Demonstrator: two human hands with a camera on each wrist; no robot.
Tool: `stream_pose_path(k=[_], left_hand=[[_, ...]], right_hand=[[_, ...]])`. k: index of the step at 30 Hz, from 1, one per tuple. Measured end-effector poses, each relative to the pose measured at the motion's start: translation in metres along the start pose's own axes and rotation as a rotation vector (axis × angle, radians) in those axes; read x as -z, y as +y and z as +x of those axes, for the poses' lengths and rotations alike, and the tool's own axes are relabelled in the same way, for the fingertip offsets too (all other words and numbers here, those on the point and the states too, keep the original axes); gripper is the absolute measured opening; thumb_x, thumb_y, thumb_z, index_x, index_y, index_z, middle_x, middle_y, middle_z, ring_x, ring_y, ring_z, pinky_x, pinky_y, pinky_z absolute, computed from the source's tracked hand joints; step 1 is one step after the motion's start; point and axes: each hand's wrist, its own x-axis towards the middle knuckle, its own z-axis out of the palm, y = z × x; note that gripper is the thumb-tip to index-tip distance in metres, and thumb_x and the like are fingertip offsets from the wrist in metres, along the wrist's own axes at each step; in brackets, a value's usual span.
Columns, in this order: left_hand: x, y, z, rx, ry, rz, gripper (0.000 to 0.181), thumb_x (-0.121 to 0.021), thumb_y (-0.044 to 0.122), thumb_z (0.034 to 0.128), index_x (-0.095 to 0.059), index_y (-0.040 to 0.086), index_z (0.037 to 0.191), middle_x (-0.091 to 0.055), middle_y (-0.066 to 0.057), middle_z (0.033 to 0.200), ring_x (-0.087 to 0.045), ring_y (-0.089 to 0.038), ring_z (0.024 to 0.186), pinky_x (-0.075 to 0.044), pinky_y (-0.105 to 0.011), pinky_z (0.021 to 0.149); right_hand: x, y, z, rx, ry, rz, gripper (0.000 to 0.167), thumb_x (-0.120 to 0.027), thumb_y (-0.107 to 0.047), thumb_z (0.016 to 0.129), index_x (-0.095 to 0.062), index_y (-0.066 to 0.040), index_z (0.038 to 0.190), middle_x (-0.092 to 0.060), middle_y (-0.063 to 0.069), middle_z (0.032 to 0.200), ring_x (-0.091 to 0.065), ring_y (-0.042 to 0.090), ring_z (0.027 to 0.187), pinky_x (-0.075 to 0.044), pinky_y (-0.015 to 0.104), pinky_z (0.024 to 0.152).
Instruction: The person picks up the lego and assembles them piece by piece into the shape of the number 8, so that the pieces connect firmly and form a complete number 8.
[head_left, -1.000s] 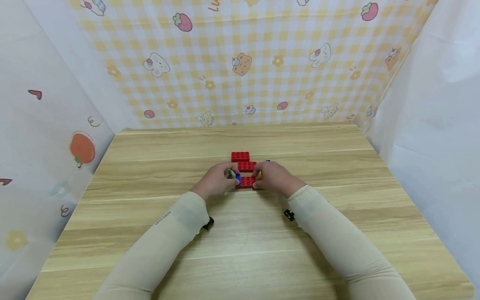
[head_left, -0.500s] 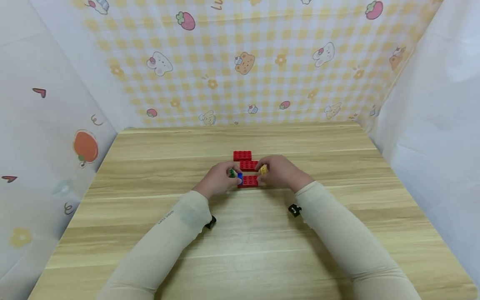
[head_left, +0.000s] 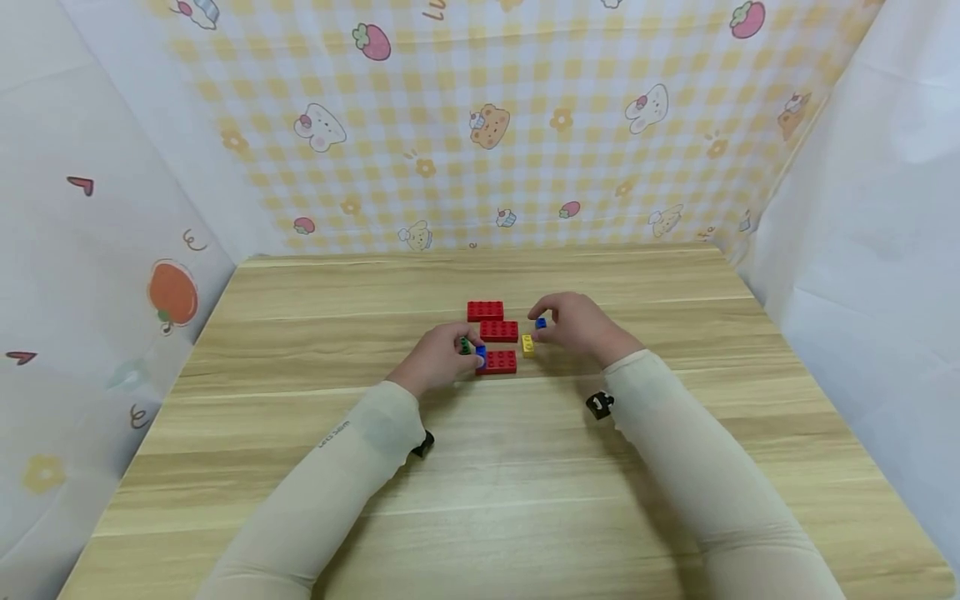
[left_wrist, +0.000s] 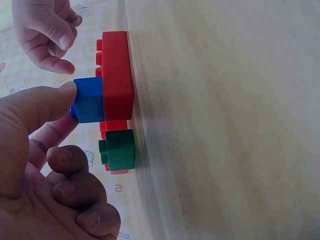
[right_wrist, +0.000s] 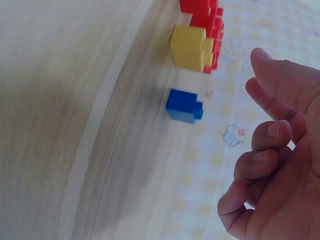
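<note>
1. Since the earlier frame, the right hand (head_left: 582, 327) has been swung rightward, off the yellow block (head_left: 527, 345), and is now held by the small blue block (right_wrist: 181, 106)!
2. On that side nothing is gripped: thumb and forefinger are parted, the remaining fingers loosely bent, and the small blue block is seen untouched on the worktop (head_left: 480, 500).
3. Over on the left, the other blue block (left_wrist: 90, 102) is pinched in the left hand (head_left: 437, 356), atop the left end of the near red brick (head_left: 500, 362).
4. The green block (left_wrist: 121, 150) is spotted standing near the left fingers.
5. A clean pick-up would be best made by two opposite sides, with the yellow block not nudged.
6. The left pinch should be kept square and pressed straight down; whether the studs are fully seated cannot be told.
</note>
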Motion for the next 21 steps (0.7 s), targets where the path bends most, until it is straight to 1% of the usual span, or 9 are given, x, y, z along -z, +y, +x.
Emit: stream_pose_path(k=[3, 11, 17, 21], left_hand=[[0.0, 0.0, 0.0, -0.008, 0.0, 0.002, 0.016, -0.076, 0.02, 0.0988, -0.071, 0.017, 0.113, -0.052, -0.006, 0.084, -0.047, -0.021, 0.071, -0.039, -0.032, 0.062], [0.001, -0.002, 0.001, -0.005, -0.005, -0.006, 0.014, -0.076, 0.02, 0.0989, -0.07, 0.017, 0.112, -0.053, -0.007, 0.087, -0.049, -0.022, 0.074, -0.041, -0.032, 0.063], [0.002, -0.001, 0.0, -0.01, -0.015, -0.011, 0.015, -0.076, 0.02, 0.0991, -0.07, 0.016, 0.112, -0.052, -0.007, 0.088, -0.049, -0.021, 0.074, -0.042, -0.031, 0.063], [0.002, -0.001, 0.0, -0.015, -0.019, -0.019, 0.015, -0.076, 0.019, 0.0991, -0.069, 0.015, 0.112, -0.053, -0.007, 0.087, -0.049, -0.02, 0.072, -0.042, -0.03, 0.062]], right_hand=[[0.001, 0.007, 0.004, -0.012, 0.009, 0.005, 0.035, -0.079, -0.024, 0.096, -0.072, -0.013, 0.129, -0.063, 0.01, 0.104, -0.053, 0.028, 0.096, -0.046, 0.039, 0.08], [0.001, 0.026, 0.013, -0.097, -0.008, 0.084, 0.033, -0.075, -0.023, 0.098, -0.07, -0.017, 0.131, -0.06, 0.011, 0.104, -0.054, 0.027, 0.089, -0.047, 0.038, 0.074], [0.0, 0.032, 0.016, -0.121, -0.023, 0.112, 0.034, -0.076, -0.022, 0.098, -0.07, -0.018, 0.131, -0.059, 0.012, 0.104, -0.053, 0.027, 0.088, -0.047, 0.037, 0.073], [-0.002, 0.033, 0.018, -0.122, -0.029, 0.117, 0.034, -0.076, -0.021, 0.098, -0.07, -0.018, 0.131, -0.06, 0.012, 0.105, -0.053, 0.028, 0.088, -0.047, 0.037, 0.073]])
